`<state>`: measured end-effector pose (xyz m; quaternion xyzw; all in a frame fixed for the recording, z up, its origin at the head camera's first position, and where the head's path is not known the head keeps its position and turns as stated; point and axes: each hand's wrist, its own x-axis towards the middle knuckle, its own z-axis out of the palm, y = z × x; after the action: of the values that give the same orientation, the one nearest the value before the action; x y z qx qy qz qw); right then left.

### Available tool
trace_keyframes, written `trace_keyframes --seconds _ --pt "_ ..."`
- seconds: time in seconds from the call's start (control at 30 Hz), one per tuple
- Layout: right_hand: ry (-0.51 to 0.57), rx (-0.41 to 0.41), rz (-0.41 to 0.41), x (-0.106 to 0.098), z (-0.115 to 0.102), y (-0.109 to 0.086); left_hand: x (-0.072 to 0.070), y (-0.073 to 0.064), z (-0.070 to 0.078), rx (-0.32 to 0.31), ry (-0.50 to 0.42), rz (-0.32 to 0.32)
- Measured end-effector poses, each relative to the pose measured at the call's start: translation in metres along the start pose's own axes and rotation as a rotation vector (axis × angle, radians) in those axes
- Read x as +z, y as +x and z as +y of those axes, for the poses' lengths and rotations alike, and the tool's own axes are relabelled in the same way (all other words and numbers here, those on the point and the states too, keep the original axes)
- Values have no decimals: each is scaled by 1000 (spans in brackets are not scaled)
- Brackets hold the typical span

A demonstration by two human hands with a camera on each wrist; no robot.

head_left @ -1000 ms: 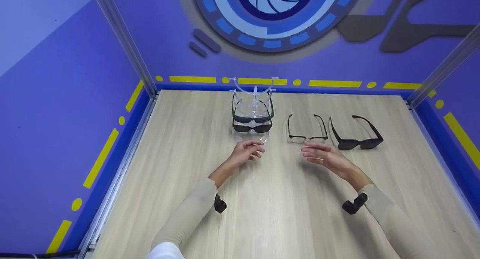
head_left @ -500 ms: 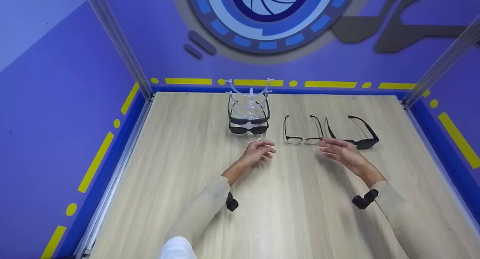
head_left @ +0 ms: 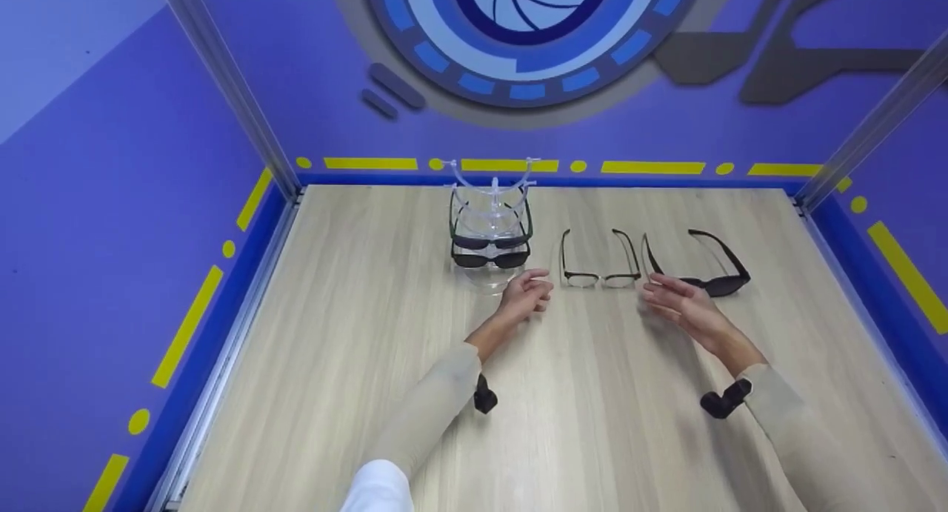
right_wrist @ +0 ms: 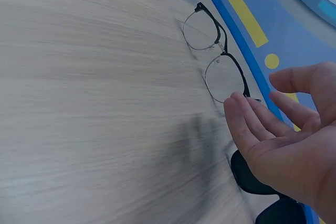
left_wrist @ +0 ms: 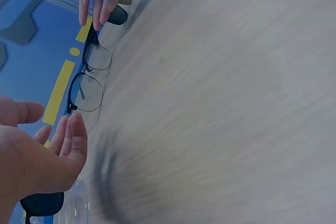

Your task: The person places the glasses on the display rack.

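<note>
Between the two hands, clear-lensed eyeglasses [head_left: 601, 278] with dark brow rims stand on the table, temples pointing back. My left hand [head_left: 524, 297] hovers just left of them, fingers loosely bent around nothing. To their right is my right hand [head_left: 692, 308], empty, its fingers relaxed and partly covering the black sunglasses [head_left: 722, 284]. In the right wrist view the eyeglasses [right_wrist: 224, 77] appear just beyond the fingertips, with no contact plain. A clear display stand [head_left: 495, 193] at the left rear carries two pairs of dark sunglasses [head_left: 490, 260], one above the other.
The wooden table [head_left: 355, 334] is bounded by a blue back wall [head_left: 296, 75] and side walls with metal corner posts. The stand's upper arms rise near the back edge. Black wrist cameras [head_left: 726, 399] sit on both sleeves.
Both hands have moved to the right: the left from in front of the stand toward the eyeglasses, the right from the eyeglasses to before the sunglasses. The view has shifted slightly.
</note>
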<state>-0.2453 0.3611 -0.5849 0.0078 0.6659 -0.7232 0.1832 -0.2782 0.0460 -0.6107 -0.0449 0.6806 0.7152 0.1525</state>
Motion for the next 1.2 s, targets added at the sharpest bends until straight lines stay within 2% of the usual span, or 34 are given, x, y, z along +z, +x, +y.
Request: trace_keyframes --seconds 0.17,0.27,0.4,0.6,0.87,1.1,1.2 --pt "0 48 20 3 4 1 7 5 -5 11 12 26" --pt "-5 76 17 5 7 2 10 7 -7 29 -25 20" --pt "-10 72 22 9 12 6 15 11 -8 64 -62 10" --pt "-22 52 78 17 19 17 21 15 -6 60 13 21" --pt "5 52 110 23 21 30 36 21 -13 76 12 18" --pt "27 59 164 25 18 30 34 20 -15 83 -20 15" --pt "27 56 178 23 19 27 32 14 -13 102 -16 30"
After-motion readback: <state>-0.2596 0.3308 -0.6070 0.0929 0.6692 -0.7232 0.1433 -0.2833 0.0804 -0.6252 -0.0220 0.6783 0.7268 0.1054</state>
